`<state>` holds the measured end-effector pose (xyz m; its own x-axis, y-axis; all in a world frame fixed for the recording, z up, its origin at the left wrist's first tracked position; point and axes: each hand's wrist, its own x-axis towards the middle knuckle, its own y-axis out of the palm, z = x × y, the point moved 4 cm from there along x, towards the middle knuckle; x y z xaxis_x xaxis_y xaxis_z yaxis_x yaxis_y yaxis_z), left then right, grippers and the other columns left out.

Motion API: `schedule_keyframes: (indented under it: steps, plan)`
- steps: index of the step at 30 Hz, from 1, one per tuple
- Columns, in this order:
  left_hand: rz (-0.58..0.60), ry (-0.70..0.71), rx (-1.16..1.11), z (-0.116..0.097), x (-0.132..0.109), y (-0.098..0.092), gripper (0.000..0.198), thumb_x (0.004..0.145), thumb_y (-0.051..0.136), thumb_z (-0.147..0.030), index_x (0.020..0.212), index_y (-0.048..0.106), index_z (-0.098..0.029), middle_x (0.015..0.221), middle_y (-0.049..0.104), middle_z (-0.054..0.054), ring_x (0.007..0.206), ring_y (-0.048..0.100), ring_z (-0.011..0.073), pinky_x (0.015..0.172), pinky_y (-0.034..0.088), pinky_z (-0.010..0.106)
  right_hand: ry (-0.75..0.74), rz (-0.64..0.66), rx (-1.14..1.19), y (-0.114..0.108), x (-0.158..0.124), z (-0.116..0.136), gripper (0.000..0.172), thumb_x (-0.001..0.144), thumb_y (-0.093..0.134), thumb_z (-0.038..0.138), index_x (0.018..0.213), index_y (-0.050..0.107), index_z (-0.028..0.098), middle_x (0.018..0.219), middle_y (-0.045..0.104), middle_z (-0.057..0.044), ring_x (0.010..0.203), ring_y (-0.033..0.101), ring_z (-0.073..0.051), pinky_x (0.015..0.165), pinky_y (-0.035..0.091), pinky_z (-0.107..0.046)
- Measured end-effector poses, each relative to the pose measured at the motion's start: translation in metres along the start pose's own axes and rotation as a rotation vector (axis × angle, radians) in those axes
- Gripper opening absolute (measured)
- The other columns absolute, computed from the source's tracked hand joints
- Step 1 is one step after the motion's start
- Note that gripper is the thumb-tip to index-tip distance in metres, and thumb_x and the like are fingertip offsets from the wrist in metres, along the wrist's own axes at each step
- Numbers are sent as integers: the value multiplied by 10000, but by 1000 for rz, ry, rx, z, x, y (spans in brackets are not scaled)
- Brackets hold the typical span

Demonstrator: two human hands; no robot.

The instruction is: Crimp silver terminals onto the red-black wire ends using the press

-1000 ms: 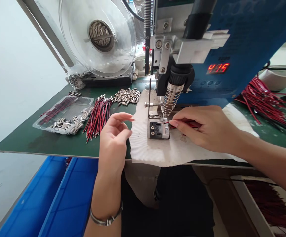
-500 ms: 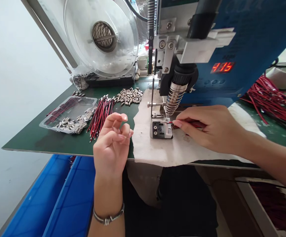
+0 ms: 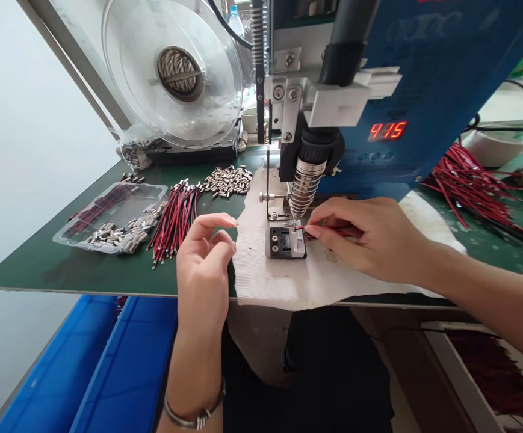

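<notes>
My right hand pinches a red and black wire and holds its metal-tipped end on the small black fixture, right under the soldering tip of the blue machine. My left hand hovers at the table's front edge, left of the fixture, fingers loosely curled with thumb and forefinger close together and nothing visible between them. A bundle of red and black wires lies just beyond it.
A white cloth lies under the fixture. Small metal sleeves are heaped behind the bundle, and a clear tray holds more. A clear reel stands at the back. More wires lie at right. Blue bins sit below the table.
My left hand's fingers have curled and shifted slightly near the table edge. My right hand keeps the wire on the fixture. The view has shifted a little.
</notes>
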<state>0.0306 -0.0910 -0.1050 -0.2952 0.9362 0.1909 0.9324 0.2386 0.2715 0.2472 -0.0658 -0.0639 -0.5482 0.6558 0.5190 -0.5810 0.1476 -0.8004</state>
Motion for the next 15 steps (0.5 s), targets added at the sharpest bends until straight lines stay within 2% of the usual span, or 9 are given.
schedule_keyframes:
  steps: [4,7,11,15]
  plan:
    - [53,50,94,2,-1,14,142,837,655,-102,864,706,-232,792,586,-10,606,428,92,540,334,240,-16,-5,8,0,0,1,95,956,598,215,863,613,223,605,615,64,435,461,-104,529,380,-284]
    - [136,4,131,9,1,19,29,890,730,-210,888,714,-233,836,643,-6,627,471,86,551,351,230,-14,6,8,-1,1,2,102,953,606,217,852,620,230,628,636,53,454,483,-110,522,376,-284]
    - [200,-45,168,16,2,16,104,872,808,-325,924,758,-249,881,703,5,708,557,110,608,404,234,-5,-12,-5,-3,0,3,112,952,606,237,851,649,254,664,675,34,479,514,-131,509,387,-302]
    - [209,-68,260,16,0,12,193,833,847,-409,918,788,-246,834,706,15,685,554,130,565,361,261,14,-41,-20,-5,-1,4,115,955,626,240,864,691,268,719,727,18,539,595,-157,528,433,-316]
